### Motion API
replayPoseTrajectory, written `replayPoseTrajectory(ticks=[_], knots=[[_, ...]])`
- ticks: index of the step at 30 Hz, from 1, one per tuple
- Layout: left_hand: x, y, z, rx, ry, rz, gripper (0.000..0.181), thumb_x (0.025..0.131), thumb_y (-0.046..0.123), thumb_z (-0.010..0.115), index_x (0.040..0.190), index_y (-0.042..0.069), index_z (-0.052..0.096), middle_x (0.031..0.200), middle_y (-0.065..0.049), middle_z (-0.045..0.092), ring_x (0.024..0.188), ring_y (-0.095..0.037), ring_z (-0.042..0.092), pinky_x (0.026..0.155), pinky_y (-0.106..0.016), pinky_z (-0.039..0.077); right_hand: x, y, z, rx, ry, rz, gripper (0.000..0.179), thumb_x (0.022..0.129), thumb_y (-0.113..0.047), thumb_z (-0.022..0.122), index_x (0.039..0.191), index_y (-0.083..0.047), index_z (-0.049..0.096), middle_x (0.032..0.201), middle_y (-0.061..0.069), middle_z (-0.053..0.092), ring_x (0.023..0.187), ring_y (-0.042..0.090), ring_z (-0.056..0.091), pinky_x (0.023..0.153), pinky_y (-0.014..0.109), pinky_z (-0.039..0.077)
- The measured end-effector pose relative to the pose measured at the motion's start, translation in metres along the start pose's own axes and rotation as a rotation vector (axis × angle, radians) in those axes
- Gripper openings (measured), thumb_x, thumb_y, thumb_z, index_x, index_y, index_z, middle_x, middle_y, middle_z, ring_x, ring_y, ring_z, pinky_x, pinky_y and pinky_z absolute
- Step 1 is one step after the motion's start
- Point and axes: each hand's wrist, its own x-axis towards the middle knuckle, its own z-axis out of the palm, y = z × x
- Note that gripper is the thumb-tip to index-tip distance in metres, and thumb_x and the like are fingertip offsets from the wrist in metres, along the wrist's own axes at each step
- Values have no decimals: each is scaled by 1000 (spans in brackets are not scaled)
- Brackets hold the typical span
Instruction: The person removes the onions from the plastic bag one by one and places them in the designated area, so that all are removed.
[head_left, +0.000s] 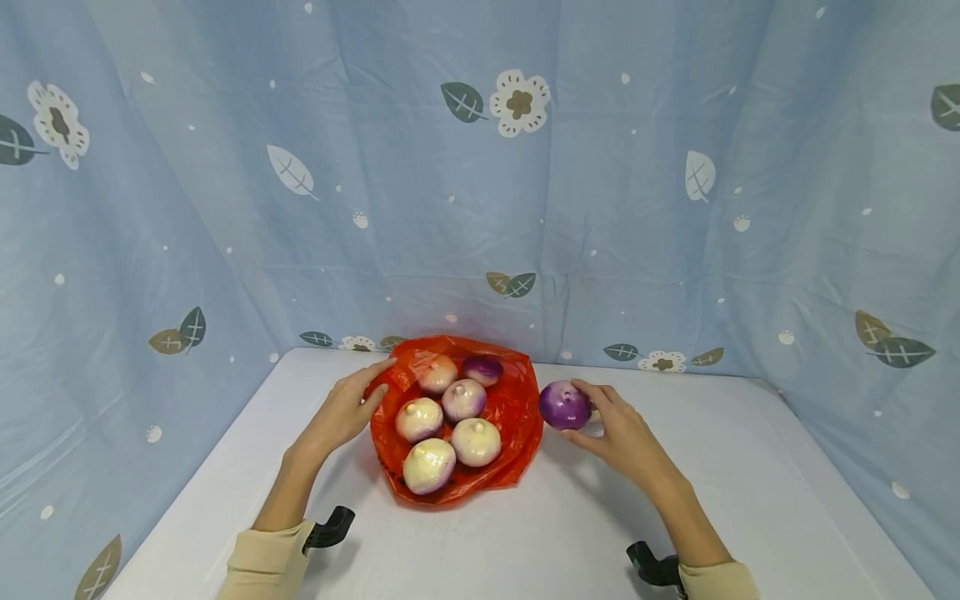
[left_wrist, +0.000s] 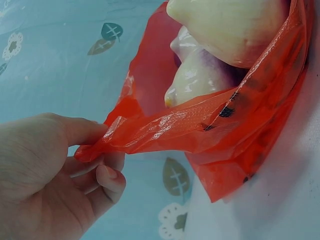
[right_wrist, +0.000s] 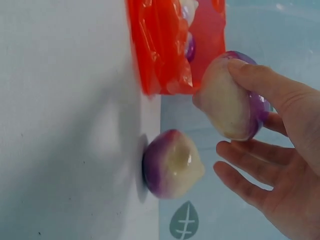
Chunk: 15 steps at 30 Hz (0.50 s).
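Note:
A red plastic bag (head_left: 514,417) lies spread on the table with its mouth facing up. Several purple-and-white onions (head_left: 465,400) sit inside it. At the bag's left edge, my left hand (head_left: 347,410) pinches the rim between thumb and fingers; the left wrist view shows the bunched red plastic (left_wrist: 107,140) there. Just right of the bag, my right hand (head_left: 618,433) holds a purple onion (head_left: 564,406) between thumb and fingers, raised over the table. Another onion (right_wrist: 172,164) rests on the table below that hand, mostly hidden behind it in the head view.
The white table (head_left: 465,554) runs back to a blue curtain (head_left: 630,208) with leaf and flower prints, which also hangs at both sides. A black wrist mount (head_left: 330,527) sits at the left sleeve and another black mount (head_left: 652,567) at the right one.

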Motion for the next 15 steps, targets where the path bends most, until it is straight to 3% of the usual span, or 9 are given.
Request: replayPoseTrajectory(ticks=[15], knots=[[0,0,-1,11,2,11,45,97,5,56,142,3,50,140,-19,56,126,-37,57,101,-52,50,-3,21,-9,-16,8,58,77,77,-33,84,143,-16,47,123,14,60,104,31,63,80,51,59]])
